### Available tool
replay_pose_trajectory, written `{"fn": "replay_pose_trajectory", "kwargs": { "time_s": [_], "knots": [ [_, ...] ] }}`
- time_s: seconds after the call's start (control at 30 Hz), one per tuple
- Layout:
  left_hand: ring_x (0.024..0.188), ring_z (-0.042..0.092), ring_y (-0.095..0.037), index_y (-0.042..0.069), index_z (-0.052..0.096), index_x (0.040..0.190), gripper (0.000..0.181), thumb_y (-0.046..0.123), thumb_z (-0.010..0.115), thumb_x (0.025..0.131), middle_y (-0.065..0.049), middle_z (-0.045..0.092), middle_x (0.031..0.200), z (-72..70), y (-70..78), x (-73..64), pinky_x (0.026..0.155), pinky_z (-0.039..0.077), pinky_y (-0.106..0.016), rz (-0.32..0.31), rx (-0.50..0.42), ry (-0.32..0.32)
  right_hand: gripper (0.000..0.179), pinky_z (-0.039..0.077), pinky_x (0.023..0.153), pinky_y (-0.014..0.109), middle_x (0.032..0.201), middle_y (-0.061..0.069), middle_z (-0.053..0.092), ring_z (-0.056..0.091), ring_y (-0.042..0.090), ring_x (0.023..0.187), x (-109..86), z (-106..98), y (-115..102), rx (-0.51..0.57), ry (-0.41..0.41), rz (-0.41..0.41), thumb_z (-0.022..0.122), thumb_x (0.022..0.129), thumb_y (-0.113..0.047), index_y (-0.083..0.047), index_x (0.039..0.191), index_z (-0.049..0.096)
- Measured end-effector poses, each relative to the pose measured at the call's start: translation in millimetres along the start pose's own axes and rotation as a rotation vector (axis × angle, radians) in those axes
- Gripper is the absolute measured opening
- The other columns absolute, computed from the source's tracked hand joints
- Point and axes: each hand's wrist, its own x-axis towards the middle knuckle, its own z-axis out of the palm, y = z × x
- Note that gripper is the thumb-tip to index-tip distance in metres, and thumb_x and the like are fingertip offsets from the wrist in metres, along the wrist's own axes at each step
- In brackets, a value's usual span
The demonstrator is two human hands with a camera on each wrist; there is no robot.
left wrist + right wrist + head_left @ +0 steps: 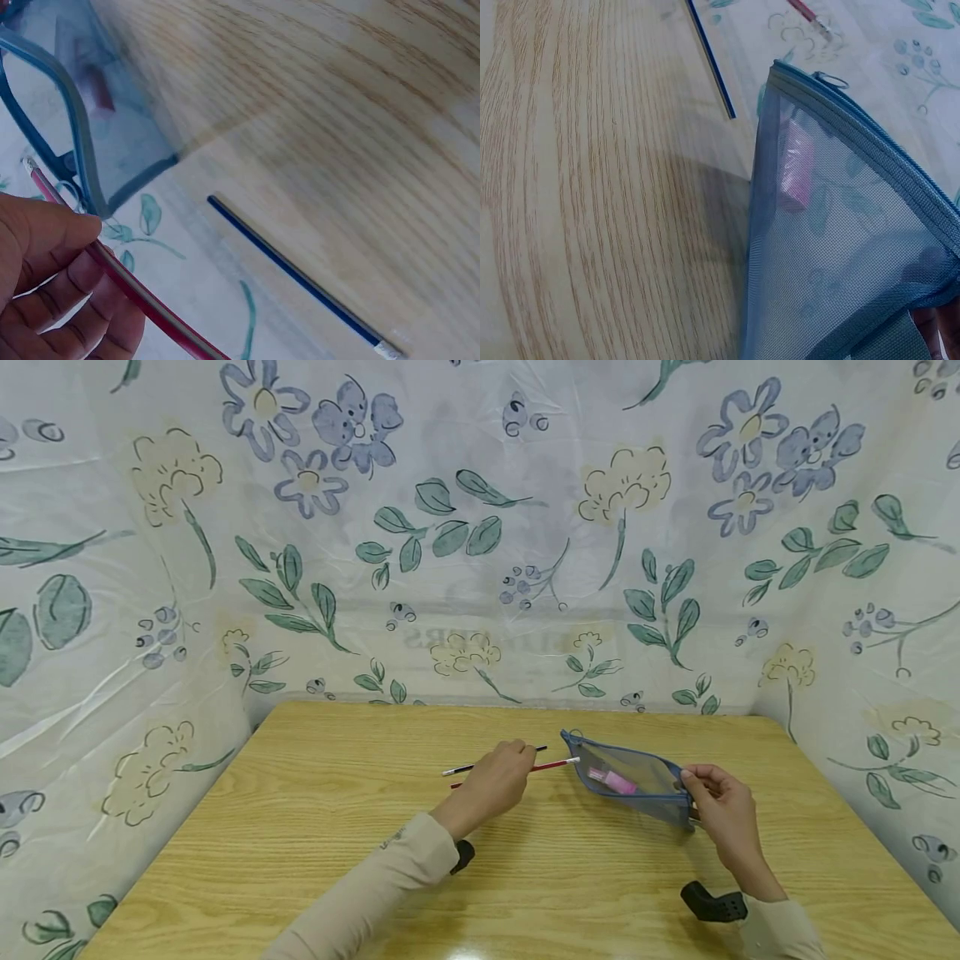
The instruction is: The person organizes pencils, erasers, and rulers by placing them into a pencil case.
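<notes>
My left hand (495, 781) pinches a red pencil (553, 766) between thumb and fingers above the table. The pencil's white-tipped end points at the open mouth of a blue mesh zipper pouch (127, 176). By the pouch's right end, my right hand (726, 814) grips its edge and holds the mouth apart. A pink item (797, 169), perhaps an eraser, shows through the mesh inside. On the table just beyond my left hand lies a dark blue pencil (292, 271), partly hidden by that hand in the head view.
The wooden table (300, 827) is backed by a floral cloth (465, 577) that also rises on both sides. Black wrist devices (712, 903) sit below each hand.
</notes>
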Motion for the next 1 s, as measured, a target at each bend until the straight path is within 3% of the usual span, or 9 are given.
{"fn": "replay_pose_trajectory", "kwargs": {
  "time_s": [0.17, 0.5, 0.73, 1.0],
  "knots": [
    [0.073, 0.057, -0.018, 0.001, 0.065, 0.103, 0.014, 0.006, 0.066, 0.089, -0.007, 0.060, 0.087, -4.6, 7.1, 1.9, 0.059, 0.047, -0.021, 0.068, 0.131, 0.031, 0.030, 0.052, 0.059, 0.023, 0.088, 0.001, 0.064, 0.059, 0.003, 0.074, -0.1, 0.8, 0.6, -0.007, 0.013, 0.004, 0.057, 0.100, -0.022, 0.005, 0.109, 0.063],
    [0.061, 0.050, -0.013, 0.009, 0.063, 0.090, 0.008, 0.004, 0.066, 0.085, -0.001, 0.059, 0.081, -5.1, 12.9, 3.8, 0.049, 0.038, -0.023, 0.154, 0.182, 0.198, 0.030, 0.052, 0.058, 0.023, 0.090, 0.004, 0.064, 0.058, 0.003, 0.074, -0.1, 2.1, 2.0, -0.025, 0.029, -0.003, 0.057, 0.099, -0.023, 0.004, 0.108, 0.063],
    [0.058, 0.043, -0.012, 0.012, 0.060, 0.085, 0.007, 0.006, 0.066, 0.084, 0.001, 0.054, 0.076, -7.1, 16.2, 5.6, 0.051, 0.034, -0.024, 0.181, 0.219, 0.258, 0.031, 0.052, 0.059, 0.023, 0.090, 0.003, 0.064, 0.058, 0.003, 0.075, -0.6, 1.8, 1.3, -0.023, 0.031, 0.007, 0.057, 0.099, -0.024, 0.004, 0.109, 0.063],
    [0.069, 0.057, -0.015, 0.011, 0.066, 0.092, 0.009, 0.012, 0.068, 0.082, 0.000, 0.060, 0.083, -13.3, 23.5, 10.4, 0.060, 0.046, -0.028, 0.247, 0.247, 0.317, 0.031, 0.052, 0.058, 0.023, 0.089, 0.002, 0.065, 0.058, 0.003, 0.074, -0.9, 1.9, -0.3, -0.024, 0.033, 0.013, 0.058, 0.099, -0.025, 0.004, 0.108, 0.064]
  ]
}}
